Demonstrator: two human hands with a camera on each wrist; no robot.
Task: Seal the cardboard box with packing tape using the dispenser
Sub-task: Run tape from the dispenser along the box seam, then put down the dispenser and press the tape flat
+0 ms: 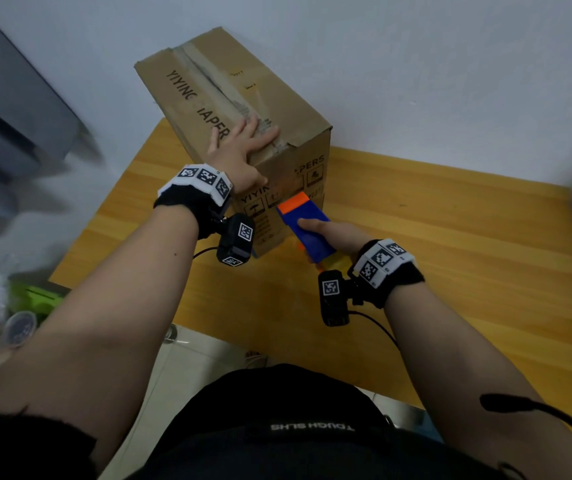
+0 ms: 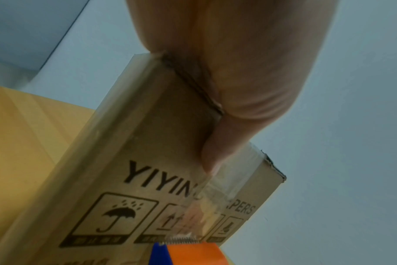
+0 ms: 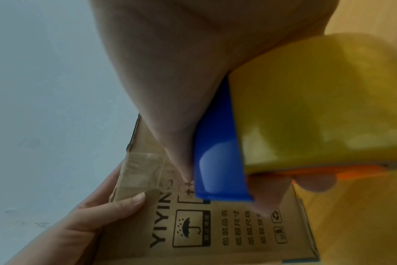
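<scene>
A brown cardboard box (image 1: 243,98) stands on the wooden table (image 1: 450,254), old tape along its top seam. My left hand (image 1: 239,147) lies flat on the box top at the near edge. Its thumb (image 2: 215,152) reaches down the near face and presses a clear strip of tape (image 2: 227,179). My right hand (image 1: 333,237) grips the blue and orange tape dispenser (image 1: 307,226), whose orange head is against the near face, below the thumb. The toothed blade (image 2: 179,239) sits at the lower end of the strip. The yellowish tape roll (image 3: 317,107) fills the right wrist view.
A pale wall rises right behind the box. A grey object (image 1: 7,116) stands at the left, and clutter with a green item (image 1: 35,299) lies on the floor at lower left. Bare table stretches to the right of the box.
</scene>
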